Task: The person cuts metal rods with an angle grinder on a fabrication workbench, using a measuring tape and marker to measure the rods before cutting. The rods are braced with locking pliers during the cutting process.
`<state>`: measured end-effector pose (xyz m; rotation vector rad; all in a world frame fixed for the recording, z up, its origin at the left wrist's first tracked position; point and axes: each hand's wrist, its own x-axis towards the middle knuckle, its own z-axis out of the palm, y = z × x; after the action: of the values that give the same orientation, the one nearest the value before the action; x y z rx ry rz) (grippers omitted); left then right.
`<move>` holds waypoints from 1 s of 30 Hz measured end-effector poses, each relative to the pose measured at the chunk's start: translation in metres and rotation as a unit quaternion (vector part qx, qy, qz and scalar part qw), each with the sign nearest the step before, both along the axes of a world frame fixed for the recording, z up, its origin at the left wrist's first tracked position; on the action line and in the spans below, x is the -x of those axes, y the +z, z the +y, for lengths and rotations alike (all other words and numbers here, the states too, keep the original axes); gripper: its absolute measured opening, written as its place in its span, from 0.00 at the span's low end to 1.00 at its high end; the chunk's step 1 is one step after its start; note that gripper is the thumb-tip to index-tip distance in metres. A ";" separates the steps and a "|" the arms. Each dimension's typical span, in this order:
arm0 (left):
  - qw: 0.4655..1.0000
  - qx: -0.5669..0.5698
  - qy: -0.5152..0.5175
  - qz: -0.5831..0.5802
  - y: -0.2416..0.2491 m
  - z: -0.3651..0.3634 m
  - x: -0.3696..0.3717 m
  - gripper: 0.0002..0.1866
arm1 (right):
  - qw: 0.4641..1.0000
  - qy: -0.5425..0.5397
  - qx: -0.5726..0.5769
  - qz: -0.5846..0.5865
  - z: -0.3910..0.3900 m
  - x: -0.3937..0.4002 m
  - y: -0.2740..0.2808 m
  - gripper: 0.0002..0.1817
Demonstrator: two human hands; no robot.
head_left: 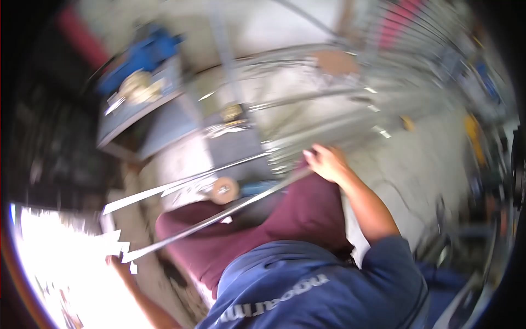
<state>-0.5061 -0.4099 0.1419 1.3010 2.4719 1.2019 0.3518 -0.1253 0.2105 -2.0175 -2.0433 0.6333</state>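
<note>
A long, thin metal bar (219, 217) slants across my lap, above the maroon trousers (312, 211). My right hand (327, 163) is closed round its right end, over my right knee. At the bar's far left end is my left hand (114, 262), its fingers curled by the tip and partly washed out by glare. Just beyond the bar, a tool with a round tan disc (224, 190) and a blue body (260, 188) lies between my knees, looking like an angle grinder. Motion blurs much of the view.
Several long metal bars (312, 98) lie on the floor ahead. A blue machine (145, 55) tops a grey metal stand (170, 104) at the upper left. A brown round piece (335, 63) lies farther off. Blurred clutter (482, 142) lines the right side.
</note>
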 end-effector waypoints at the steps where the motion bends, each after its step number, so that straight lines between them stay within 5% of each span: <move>1: 0.999 -0.024 -0.020 -0.032 -0.027 -0.015 -0.008 0.17 | 0.996 0.069 -0.033 0.036 -0.003 0.006 -0.007 0.26; 3: 0.951 0.160 -0.093 0.249 0.041 0.026 -0.136 0.11 | 0.993 0.119 -0.014 -0.015 -0.031 0.060 0.005 0.25; 4: 0.953 0.173 -0.071 0.240 0.077 0.054 -0.202 0.10 | 0.988 0.148 -0.013 -0.042 -0.047 0.087 0.011 0.25; 7: 0.918 0.111 -0.260 0.277 0.059 0.086 -0.278 0.08 | 0.915 0.381 0.019 0.131 -0.073 0.151 0.007 0.24; 8: 0.900 0.197 -0.267 0.283 0.037 0.088 -0.293 0.08 | 0.887 0.434 0.054 0.147 -0.075 0.172 -0.007 0.24; 10: 0.905 0.203 -0.245 0.284 0.048 0.088 -0.288 0.08 | 0.897 0.437 0.072 0.017 -0.084 0.213 -0.006 0.20; 14: 0.868 0.314 -0.287 0.255 0.056 0.102 -0.275 0.09 | 0.878 0.477 -0.026 0.039 -0.071 0.213 -0.010 0.20; 20: 0.878 0.199 -0.282 0.332 0.067 0.108 -0.212 0.08 | 0.923 0.329 0.202 -0.003 -0.032 0.130 0.015 0.26; 25: 0.890 0.275 -0.221 0.290 0.092 0.095 -0.167 0.03 | 0.907 0.368 0.116 0.168 -0.060 0.120 0.018 0.16; 30: 0.884 0.332 -0.239 0.225 0.095 0.082 -0.186 0.23 | 0.893 0.368 0.213 0.150 -0.052 0.140 0.015 0.20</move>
<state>-0.3205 -0.3274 0.2364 1.9052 2.2438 -0.0843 0.2117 -0.1771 0.2255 -1.1043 -2.5887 1.5310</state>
